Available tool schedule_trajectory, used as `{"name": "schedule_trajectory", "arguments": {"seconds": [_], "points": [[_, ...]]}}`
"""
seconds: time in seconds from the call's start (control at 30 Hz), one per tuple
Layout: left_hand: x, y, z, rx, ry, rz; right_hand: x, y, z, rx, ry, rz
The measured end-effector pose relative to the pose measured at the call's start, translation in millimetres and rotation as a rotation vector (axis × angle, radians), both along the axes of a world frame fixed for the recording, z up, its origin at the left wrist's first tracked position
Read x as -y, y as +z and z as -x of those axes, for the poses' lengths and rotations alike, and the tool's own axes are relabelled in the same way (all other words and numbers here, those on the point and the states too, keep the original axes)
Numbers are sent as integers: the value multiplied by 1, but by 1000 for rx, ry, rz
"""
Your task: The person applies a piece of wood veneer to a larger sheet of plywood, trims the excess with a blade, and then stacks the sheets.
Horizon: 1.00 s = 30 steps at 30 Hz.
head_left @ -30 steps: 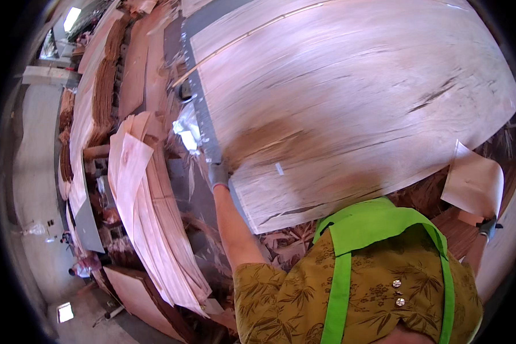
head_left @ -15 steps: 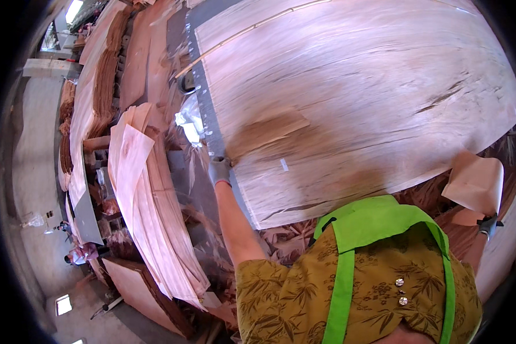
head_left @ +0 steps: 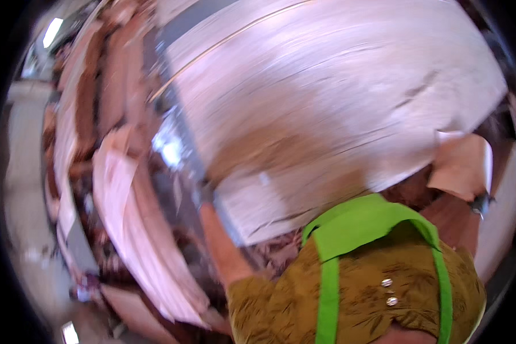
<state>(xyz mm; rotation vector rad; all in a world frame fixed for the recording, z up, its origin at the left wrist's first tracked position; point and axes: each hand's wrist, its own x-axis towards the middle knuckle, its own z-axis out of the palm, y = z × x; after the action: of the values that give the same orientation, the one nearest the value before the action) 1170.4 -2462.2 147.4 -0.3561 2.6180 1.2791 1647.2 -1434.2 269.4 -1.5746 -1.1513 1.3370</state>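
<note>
Two hands, left (head_left: pixel 205 194) and right (head_left: pixel 481 205); two wood sheets, one small and curled (head_left: pixel 461 166), one large and flat (head_left: pixel 327 74)

Right hand clamped on lower corner of the small sheet, whose upper end overlaps the large sheet's lower right edge in view; left hand at the large sheet's left edge, blurred, cannot tell if fingers are apart or together; on the large sheet, one pale patch (head_left: pixel 264 178) near left hand, one thin stick (head_left: pixel 229 38) lying slantwise farther off; grey surface (head_left: pixel 189 26) shows beyond its left edge; one green apron (head_left: pixel 372 223), two buttons (head_left: pixel 389 292) below its bib
</note>
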Motion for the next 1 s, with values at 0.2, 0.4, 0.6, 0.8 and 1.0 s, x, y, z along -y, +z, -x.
{"name": "schedule_trajectory", "arguments": {"seconds": [0.2,0.4,0.6,0.8,1.0], "points": [[-26,-21,4,25,103,-302,35,9,10,-37,-252,-177],[-48,35,-8,-58,215,-272,68,32,46,-136,-413,-214],[-39,17,5,-82,309,-88,72,38,41,-83,-421,-187],[-146,64,1,-94,205,604,63,49,-1,-106,-448,-303],[-145,74,-12,-106,229,1046,35,71,18,-75,-408,-328]]}}
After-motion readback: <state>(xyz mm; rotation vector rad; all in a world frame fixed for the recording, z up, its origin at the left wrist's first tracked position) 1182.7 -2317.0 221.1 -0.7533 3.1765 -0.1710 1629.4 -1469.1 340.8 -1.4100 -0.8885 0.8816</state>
